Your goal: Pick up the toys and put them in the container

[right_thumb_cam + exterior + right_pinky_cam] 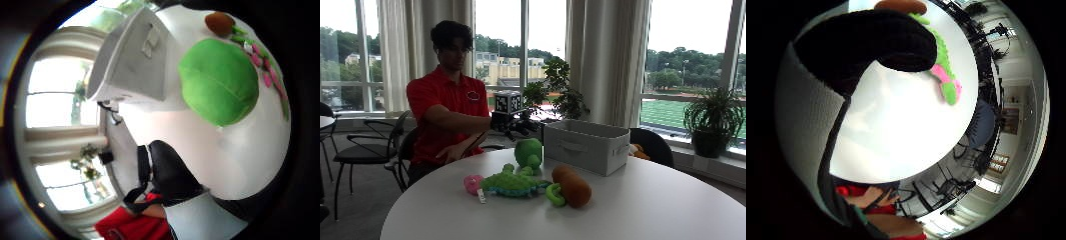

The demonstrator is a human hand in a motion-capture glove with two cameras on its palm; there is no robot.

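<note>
the round white tabletop (666, 210) has wide bare surface toward the camera in the outside view, and its far edge curves just behind the grey fabric container (586, 145), which sits upright with its top open. the gloved right hand (513, 124) is raised in the air above the far side of the tabletop, beside the container and above the green round toy (529, 153), touching neither; it holds nothing, and its fingers look loosely spread, though they are small in that view. the thumb side palm view shows that green toy (220, 87) close under the palm with the container wall (135, 65) just beside it. nearer the middle lie a green dinosaur-like plush with a pink end (510, 184) and a brown-orange toy (571, 186), touching each other, well apart from the container. the person's bare left hand (446, 154) rests at the tabletop's edge. chairs stand behind the person, and potted plants stand by the windows.
</note>
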